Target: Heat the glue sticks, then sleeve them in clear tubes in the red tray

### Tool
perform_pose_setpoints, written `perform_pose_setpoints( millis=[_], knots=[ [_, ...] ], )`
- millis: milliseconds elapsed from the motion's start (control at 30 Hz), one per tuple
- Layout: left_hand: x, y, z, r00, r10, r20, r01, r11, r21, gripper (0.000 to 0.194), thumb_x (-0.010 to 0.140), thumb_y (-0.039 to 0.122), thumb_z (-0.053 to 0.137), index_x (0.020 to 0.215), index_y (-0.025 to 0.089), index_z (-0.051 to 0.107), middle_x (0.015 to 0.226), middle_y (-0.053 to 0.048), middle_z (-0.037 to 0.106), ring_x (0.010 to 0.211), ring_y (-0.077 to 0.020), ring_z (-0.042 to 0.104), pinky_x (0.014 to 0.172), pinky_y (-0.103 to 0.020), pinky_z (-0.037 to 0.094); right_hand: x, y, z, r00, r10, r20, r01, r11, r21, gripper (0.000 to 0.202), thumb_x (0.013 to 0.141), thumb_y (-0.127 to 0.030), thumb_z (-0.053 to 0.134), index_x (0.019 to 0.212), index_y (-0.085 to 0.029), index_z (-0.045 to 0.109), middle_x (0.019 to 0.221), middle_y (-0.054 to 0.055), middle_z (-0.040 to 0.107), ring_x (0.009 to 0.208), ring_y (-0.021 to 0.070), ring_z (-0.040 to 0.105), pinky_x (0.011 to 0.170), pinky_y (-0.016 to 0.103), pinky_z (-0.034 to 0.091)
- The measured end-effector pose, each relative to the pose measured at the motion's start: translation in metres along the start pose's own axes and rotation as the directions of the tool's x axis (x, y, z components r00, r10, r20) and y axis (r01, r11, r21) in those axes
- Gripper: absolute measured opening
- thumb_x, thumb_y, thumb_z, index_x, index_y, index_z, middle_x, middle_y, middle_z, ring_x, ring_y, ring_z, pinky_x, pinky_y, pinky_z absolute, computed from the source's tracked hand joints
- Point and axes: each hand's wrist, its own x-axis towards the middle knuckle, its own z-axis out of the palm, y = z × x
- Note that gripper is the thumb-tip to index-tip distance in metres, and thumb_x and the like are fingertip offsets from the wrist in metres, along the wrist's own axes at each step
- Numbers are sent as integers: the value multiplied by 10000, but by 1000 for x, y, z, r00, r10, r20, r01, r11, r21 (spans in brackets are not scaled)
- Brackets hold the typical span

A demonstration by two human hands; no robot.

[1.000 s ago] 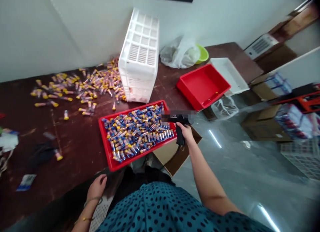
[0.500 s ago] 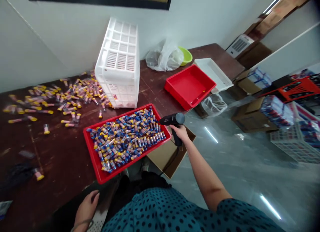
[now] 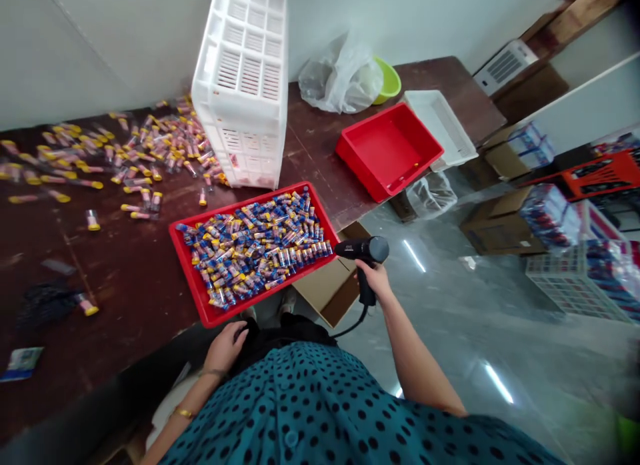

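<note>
My right hand (image 3: 374, 278) is wrapped round the handle of a black hair dryer (image 3: 361, 249), its nozzle pointing left at the right edge of a red tray (image 3: 193, 298). Filling that tray are several small clear tubes (image 3: 260, 248) with pink contents and yellow and blue ends; a row of them lines the right front side. A cord (image 3: 351, 328) hangs from the dryer's handle. Close to my lap, below the tray's front edge, is my left hand (image 3: 226, 348). Its fingers are loosely bent, thumb apart, and I see nothing held in them.
Loose yellow-capped tubes (image 3: 145, 151) lie scattered on the brown table (image 3: 135, 265). A white plastic basket (image 3: 243, 111) stands behind the tray. Farther right are a red bin (image 3: 390, 148), a white tray (image 3: 443, 128), a plastic bag (image 3: 343, 81) and a green bowl (image 3: 389, 80). A cardboard box (image 3: 327, 288) sits below.
My left hand has moved up and right, closer to my lap and the tray. The hair dryer has shifted slightly right, still in my right hand. The view has tilted downward.
</note>
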Motion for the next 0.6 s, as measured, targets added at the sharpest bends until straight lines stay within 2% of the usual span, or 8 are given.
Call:
perform_pose_setpoints(
  millis=[100,167,233,300,400,500,533,600],
  knots=[
    [-5,20,-1,999,22,28,-19,994,-105,293,765,373,593,971,217,731,1052,-108,729,972,-284,670,915,-398,501,-14,2,18,993,6,116,-13,998,57,341,778,-501,615,800,-161,637,768,90,723,587,173,669,490,261,539],
    [-10,41,-5,999,51,13,-47,975,-217,247,742,349,642,935,237,749,1027,-101,734,974,-286,664,932,-394,490,-25,-1,37,984,-8,180,2,1000,31,367,764,-525,625,795,-160,643,750,90,711,596,191,659,504,286,536],
    [-15,64,-12,995,101,-4,-97,944,-315,222,736,343,675,919,252,761,1009,-99,734,959,-280,662,940,-385,487,-38,-8,61,971,-99,217,117,990,-72,368,744,-523,657,778,-156,648,706,82,686,624,217,650,557,318,539],
    [-20,87,-21,987,159,-19,-153,901,-406,227,770,370,674,950,262,759,999,-96,732,946,-260,664,943,-368,491,-56,-18,95,908,-285,308,345,925,-162,341,738,-480,678,831,-153,662,778,90,690,743,251,665,690,362,556],
    [-31,110,-33,983,139,-120,-183,791,-583,360,803,414,674,1114,237,710,1118,-106,716,1062,-263,645,998,-396,477,-93,-31,161,659,-529,535,681,721,-125,398,720,-358,701,1069,-175,638,1144,125,634,1059,292,623,930,416,513],
    [-41,104,-51,957,-113,-267,-157,574,-803,378,868,441,607,1160,210,674,1163,-108,708,1173,-266,614,1057,-440,450,-138,-34,239,420,-561,713,839,539,-71,586,719,-236,655,1290,-178,534,1412,169,424,1214,309,547,992,425,488],
    [-43,94,-59,924,-230,-305,-162,486,-859,368,882,435,592,1167,214,666,1174,-103,706,1198,-258,605,1063,-439,451,-153,-32,265,358,-548,756,868,494,-52,646,725,-207,628,1353,-168,483,1452,184,371,1246,316,524,995,427,489],
    [-45,63,-82,816,-470,-336,-181,344,-921,363,868,403,629,1187,230,645,1209,-87,696,1229,-244,591,1054,-418,474,-180,-27,310,227,-517,825,905,425,17,743,737,-188,594,1446,-133,377,1492,215,316,1320,335,458,1022,436,473]
  ],
)
